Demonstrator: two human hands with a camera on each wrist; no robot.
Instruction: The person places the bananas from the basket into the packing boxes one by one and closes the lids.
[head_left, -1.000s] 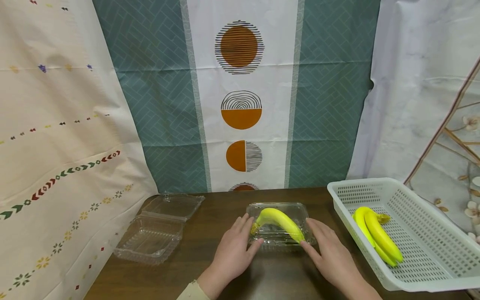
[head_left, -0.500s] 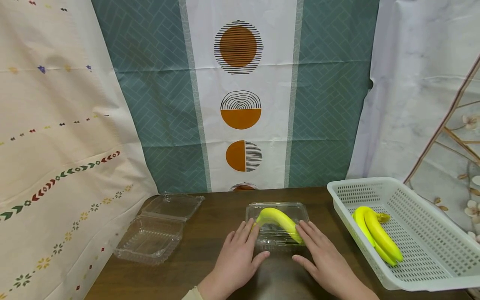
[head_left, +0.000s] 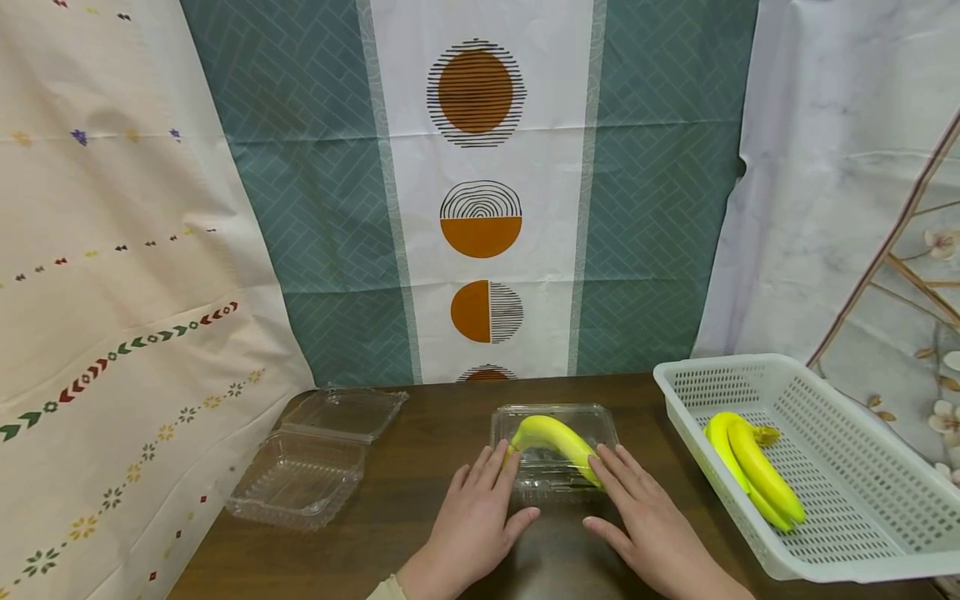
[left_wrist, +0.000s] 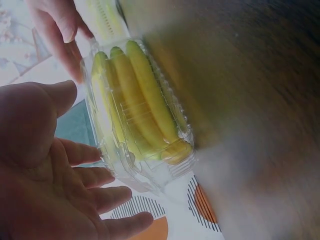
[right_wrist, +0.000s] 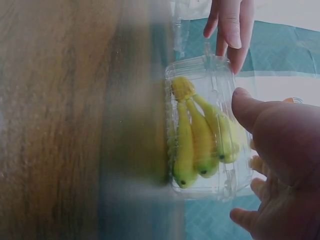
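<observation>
A clear plastic clamshell box [head_left: 603, 417] sits on the table with its lid down over a bunch of yellow bananas [head_left: 553, 429]. Through the box's front wall, several bananas [left_wrist: 135, 95] show in the left wrist view, joined at a stem [right_wrist: 183, 88] in the right wrist view. My left hand [head_left: 474, 518] rests its straight fingertips on the lid's near left part. Mirroring it, my right hand [head_left: 643, 518] lays extended fingers at the near right part. Both thumbs stick out toward each other, apart from the box. Neither hand grips anything.
Another clear clamshell box [head_left: 296, 479] lies with its lid up at the left of the dark wooden table [head_left: 420, 425]. A white perforated basket [head_left: 862, 571] at the right holds more bananas [head_left: 757, 471]. Patterned cloths [head_left: 300, 167] hang behind.
Both hands have shifted from the box's sides inward onto its lid. The thumbs have drawn back from the front edge. The box and bananas have stayed in place.
</observation>
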